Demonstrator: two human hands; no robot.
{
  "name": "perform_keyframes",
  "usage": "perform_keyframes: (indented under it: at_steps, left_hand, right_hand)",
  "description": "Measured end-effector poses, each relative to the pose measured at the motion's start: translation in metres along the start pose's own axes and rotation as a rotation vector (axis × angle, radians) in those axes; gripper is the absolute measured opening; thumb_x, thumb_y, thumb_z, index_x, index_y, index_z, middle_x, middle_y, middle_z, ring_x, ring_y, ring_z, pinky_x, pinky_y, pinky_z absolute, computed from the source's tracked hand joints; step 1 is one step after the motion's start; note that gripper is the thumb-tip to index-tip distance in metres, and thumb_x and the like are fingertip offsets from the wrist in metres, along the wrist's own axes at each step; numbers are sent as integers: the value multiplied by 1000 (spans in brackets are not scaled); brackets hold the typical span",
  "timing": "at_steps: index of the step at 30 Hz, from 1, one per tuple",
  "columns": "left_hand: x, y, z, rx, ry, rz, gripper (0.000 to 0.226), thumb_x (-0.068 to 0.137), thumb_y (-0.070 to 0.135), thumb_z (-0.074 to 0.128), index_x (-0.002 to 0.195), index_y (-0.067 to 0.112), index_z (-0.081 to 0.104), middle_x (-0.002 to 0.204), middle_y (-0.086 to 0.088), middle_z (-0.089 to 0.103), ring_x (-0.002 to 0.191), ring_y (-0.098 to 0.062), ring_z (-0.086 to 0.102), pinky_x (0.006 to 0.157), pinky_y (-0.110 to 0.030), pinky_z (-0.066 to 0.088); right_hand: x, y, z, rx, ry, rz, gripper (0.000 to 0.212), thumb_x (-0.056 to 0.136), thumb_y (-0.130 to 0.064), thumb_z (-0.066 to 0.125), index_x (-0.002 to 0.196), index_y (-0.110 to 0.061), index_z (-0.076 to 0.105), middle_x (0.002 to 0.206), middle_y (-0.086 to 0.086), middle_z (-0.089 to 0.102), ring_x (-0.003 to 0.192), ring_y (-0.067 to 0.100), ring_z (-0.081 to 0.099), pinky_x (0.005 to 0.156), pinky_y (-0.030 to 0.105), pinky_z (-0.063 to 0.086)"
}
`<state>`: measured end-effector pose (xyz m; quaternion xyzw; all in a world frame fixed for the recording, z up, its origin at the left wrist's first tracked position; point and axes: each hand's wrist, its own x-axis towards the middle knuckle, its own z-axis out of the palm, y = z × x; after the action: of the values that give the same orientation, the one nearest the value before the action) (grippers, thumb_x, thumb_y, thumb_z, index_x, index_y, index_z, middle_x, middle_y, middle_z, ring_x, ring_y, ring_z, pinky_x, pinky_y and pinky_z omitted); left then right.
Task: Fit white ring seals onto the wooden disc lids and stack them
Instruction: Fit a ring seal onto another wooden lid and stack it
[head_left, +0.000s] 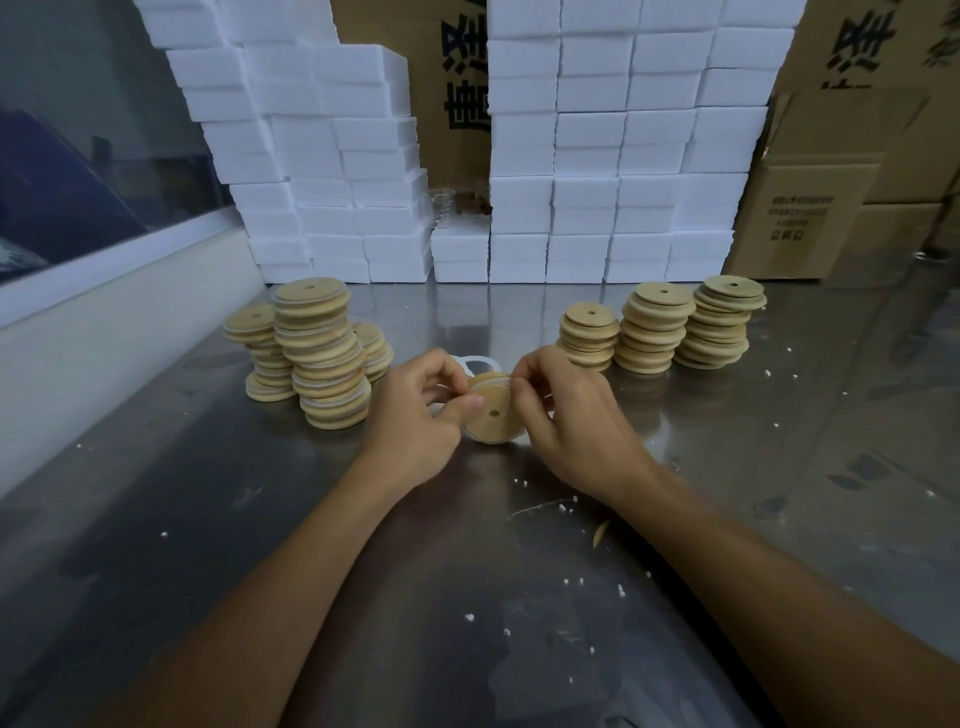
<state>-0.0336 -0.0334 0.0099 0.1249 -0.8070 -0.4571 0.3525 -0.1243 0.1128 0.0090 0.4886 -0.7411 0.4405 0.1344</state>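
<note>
Both my hands hold one wooden disc lid (493, 410) with a small centre hole, tilted toward me above the steel table. My left hand (421, 410) pinches its left edge with thumb and fingers. My right hand (566, 410) pinches the white ring seal (496, 383) along the lid's upper rim. Loose white ring seals (470, 362) lie on the table just behind my hands, partly hidden. Leaning stacks of lids with white seals (322, 353) stand at the left. Three stacks of bare wooden lids (660, 327) stand at the right.
The steel table (467, 597) carries scattered white crumbs and a wood sliver (600, 532). A wall of white foam boxes (571, 156) runs along the back, with cardboard cartons (831, 197) behind and to the right. A white ledge (104, 322) borders the left side.
</note>
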Motion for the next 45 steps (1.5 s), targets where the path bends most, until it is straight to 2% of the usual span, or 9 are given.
perform_keyframes:
  at_steps: [3,6,11,16,22,29,33,38,45]
  left_hand:
    - [1,0,-4,26,-23,51,33,75,-3,77,67,22,56,69,11,64,68,0,64,69,-16,50]
    - [2,0,-6,44,-16,61,36,75,0,78,65,28,56,70,10,65,69,-7,64,68,-21,50]
    - [2,-2,-7,82,14,80,29,74,5,80,66,23,60,70,11,66,71,-17,64,66,-30,50]
    - [1,-6,-6,10,22,37,25,74,3,80,67,19,61,73,11,70,72,-23,68,68,-50,59]
    - [1,-11,-5,-41,23,-3,25,74,5,80,72,26,66,78,7,70,79,-20,69,72,-53,59]
    - [-2,-3,-2,84,13,134,21,76,11,78,76,28,67,77,14,68,77,-9,65,73,-26,52]
    - [-4,4,0,123,22,161,18,77,8,77,75,23,68,76,11,67,78,-10,63,76,-33,53]
    - [-4,8,0,154,3,113,21,77,9,79,73,26,67,76,12,67,78,-7,63,76,-34,54]
    - [-4,4,-4,-57,35,-68,24,78,0,77,69,19,65,77,1,69,77,-10,67,60,-24,55]
  right_hand:
    - [0,1,5,129,21,135,9,97,-21,53,88,-19,57,70,-7,63,63,7,58,60,27,48]
    - [2,5,6,237,12,241,11,97,-19,55,87,-18,60,65,-9,64,63,6,60,64,31,53]
    - [1,5,6,197,27,185,12,97,-17,55,86,-20,58,60,-15,63,56,1,55,56,11,39]
    - [0,5,4,209,22,149,7,95,-15,58,90,-19,60,76,-13,70,75,6,68,69,35,60]
    - [0,7,3,254,42,146,4,93,-14,65,91,-17,66,87,-8,72,83,6,70,77,33,60]
    - [0,6,0,145,0,93,6,91,-8,65,93,-14,67,82,-17,65,81,2,66,75,26,57]
    - [0,1,1,12,-13,-1,6,92,-8,62,97,-12,63,83,-3,67,79,19,65,70,45,54]
    - [1,1,1,-35,50,-1,9,88,-4,60,92,-11,61,77,3,67,73,28,63,65,48,51]
    - [-1,9,3,100,12,141,2,91,-14,66,90,-15,66,83,-12,69,81,4,67,77,30,58]
